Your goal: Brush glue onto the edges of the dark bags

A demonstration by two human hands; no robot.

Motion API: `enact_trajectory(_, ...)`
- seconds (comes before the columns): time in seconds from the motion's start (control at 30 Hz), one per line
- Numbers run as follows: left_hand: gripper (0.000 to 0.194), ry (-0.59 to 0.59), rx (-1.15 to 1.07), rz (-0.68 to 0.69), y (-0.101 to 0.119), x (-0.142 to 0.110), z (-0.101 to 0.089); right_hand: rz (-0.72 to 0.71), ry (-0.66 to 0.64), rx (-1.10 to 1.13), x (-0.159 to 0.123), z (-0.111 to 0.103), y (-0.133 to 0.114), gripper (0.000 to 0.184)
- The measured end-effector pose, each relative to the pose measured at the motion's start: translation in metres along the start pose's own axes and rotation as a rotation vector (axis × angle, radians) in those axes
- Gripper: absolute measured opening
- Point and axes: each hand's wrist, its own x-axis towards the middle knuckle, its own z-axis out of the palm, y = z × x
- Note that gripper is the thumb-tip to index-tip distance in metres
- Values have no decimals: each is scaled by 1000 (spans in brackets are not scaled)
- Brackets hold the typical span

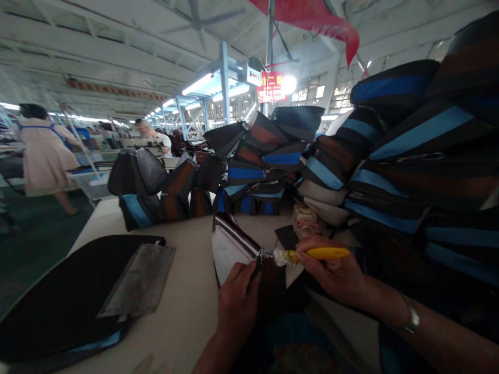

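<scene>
My left hand (238, 296) is closed on the near edge of a dark fabric bag (273, 285) with a pale inner side and a brown panel. My right hand (331, 270) grips a yellow-handled tool (325, 253), its front wrapped in whitish material. The tool points left, its thin tip at the bag's edge beside my left fingertips; what kind of tool it is, I cannot tell. Just behind my right hand stands a small clear jar (304, 215) with something pinkish at it. A dark scrap (286, 236) lies beside the jar.
On the pale table (187, 270), a large black bag piece (78, 280) lies at left under a sheer grey pouch (138, 280). Stacked bags with blue and brown stripes (245, 174) line the back; a taller pile (421, 182) rises at right. People (47, 145) are in the background.
</scene>
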Motion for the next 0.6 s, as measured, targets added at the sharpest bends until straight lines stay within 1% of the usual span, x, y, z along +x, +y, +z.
enact_trajectory(0.07,22,30,93,89,-2,-4,3,-17,-26,-28,0,-4,3,9)
enact_trajectory(0.13,22,41,195,191,-2,-8,5,10,5,-46,6,-10,0,8)
enact_trajectory(0.2,20,31,282,282,0,-10,7,44,40,-21,15,-13,-9,7)
enact_trajectory(0.27,22,19,349,343,3,-10,9,35,21,37,25,-13,-20,7)
enact_trajectory(0.3,22,19,376,363,5,-9,9,10,-11,58,29,-12,-24,7)
enact_trajectory(0.37,21,20,413,389,9,-7,10,-78,-139,29,35,-8,-29,7)
enact_trajectory(0.43,19,15,433,403,11,-6,10,-182,-266,-66,40,-5,-28,9)
enact_trajectory(0.47,19,10,439,405,12,-5,10,-226,-292,-121,42,-5,-27,9)
enact_trajectory(0.5,19,5,443,403,12,-5,10,-255,-292,-162,43,-6,-25,8)
enact_trajectory(0.53,19,1,446,400,13,-4,10,-264,-261,-179,44,-7,-24,7)
enact_trajectory(0.6,18,-6,445,395,13,-4,9,-263,-211,-149,46,-8,-24,7)
